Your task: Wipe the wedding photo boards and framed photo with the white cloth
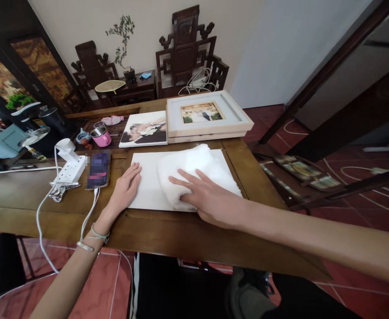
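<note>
A white rectangular board point(148, 177), perhaps a canvas panel, lies flat on the wooden table point(194, 235). Over its middle and right part spreads a fluffy white cloth point(194, 161), rumpled at its near edge. My right hand point(207, 195) rests on top of this cloth, fingers spread and pressing down. At the board's left edge lies my left hand point(127, 186), its fingers stretched out and touching the board's surface. The underside of the cloth is hidden.
Behind the board stand a photo print point(144, 129) and stacked wooden frames point(210, 110). To the left are a phone point(98, 170) on a charging cable, a white power strip point(71, 170) and a pink cup point(101, 136). Carved chairs point(184, 48) stand by the wall.
</note>
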The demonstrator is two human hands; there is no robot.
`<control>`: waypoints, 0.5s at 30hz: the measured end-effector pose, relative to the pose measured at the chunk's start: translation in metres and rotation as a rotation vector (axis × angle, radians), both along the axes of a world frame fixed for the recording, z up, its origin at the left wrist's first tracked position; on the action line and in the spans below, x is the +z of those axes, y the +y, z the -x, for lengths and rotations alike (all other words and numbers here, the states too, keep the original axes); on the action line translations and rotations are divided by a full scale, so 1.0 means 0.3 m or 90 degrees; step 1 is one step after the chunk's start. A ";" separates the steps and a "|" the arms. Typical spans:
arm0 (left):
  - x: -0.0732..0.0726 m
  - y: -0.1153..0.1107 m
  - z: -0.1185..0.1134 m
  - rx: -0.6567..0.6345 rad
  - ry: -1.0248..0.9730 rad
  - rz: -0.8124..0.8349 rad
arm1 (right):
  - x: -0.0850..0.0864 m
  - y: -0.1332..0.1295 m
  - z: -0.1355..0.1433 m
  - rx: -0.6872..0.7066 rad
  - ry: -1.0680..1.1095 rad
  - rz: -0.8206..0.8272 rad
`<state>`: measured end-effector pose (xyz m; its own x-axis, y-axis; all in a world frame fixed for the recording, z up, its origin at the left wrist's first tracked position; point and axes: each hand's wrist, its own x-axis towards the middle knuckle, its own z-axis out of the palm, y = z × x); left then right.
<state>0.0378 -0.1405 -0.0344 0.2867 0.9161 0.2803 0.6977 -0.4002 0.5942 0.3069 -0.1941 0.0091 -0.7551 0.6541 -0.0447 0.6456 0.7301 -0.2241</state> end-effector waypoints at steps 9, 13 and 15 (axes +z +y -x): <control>0.002 -0.001 -0.002 -0.002 0.002 -0.004 | 0.035 -0.133 0.050 0.027 -0.058 0.100; 0.001 0.000 0.001 -0.003 0.001 -0.005 | 0.015 -0.122 0.030 0.043 -0.014 0.072; -0.001 0.001 0.002 -0.004 -0.001 -0.006 | -0.002 -0.086 0.006 0.036 0.009 0.042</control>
